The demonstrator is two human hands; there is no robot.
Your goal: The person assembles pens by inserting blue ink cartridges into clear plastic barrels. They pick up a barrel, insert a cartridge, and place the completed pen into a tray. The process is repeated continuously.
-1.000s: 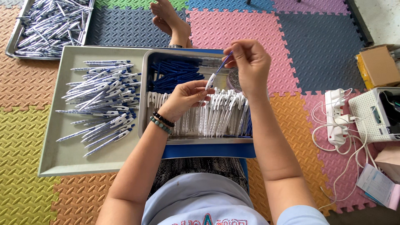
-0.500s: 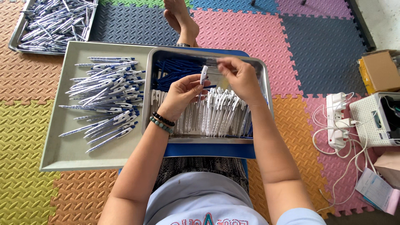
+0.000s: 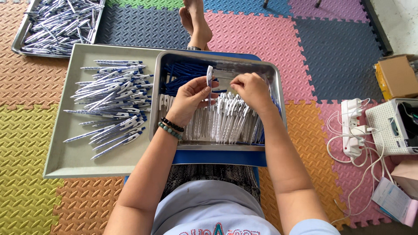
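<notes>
White pen barrel [image 3: 210, 82] stands upright, pinched in the left hand [image 3: 190, 99]; the right hand [image 3: 251, 89] reaches among loose parts in the steel tray [image 3: 278, 93], fingers curled, hold unclear. Assembly looks midway; next, a part must be fitted into the barrel.

Foam-mat floor [image 3: 283, 39] carries pen trays [image 3: 65, 165], power strip [image 3: 350, 126].

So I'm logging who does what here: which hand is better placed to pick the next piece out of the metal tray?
Probably the right hand: it is free and sits over the white pen bodies in the metal tray. The left hand is busy holding a pen upright.
</notes>
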